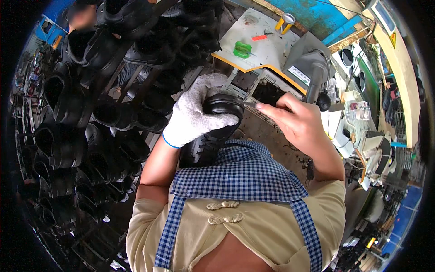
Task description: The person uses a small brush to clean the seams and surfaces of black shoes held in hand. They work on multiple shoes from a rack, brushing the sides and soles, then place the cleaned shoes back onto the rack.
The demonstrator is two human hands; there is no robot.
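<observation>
black shoe (223,132), one held, two hands (191,113), one gloved, one thin tool (250,104)

Left hand (192,113), gloved in white, gripping a black shoe (213,136); bare right hand (297,119) holding a thin tool (250,104) that points at the shoe's end. To the left of both hands, rows of dark shoes (106,111); beyond the hands, a white table (233,36) bearing a green object (242,50) and a red strip (259,38); below the hands, a blue-and-white checked apron (240,177)
</observation>
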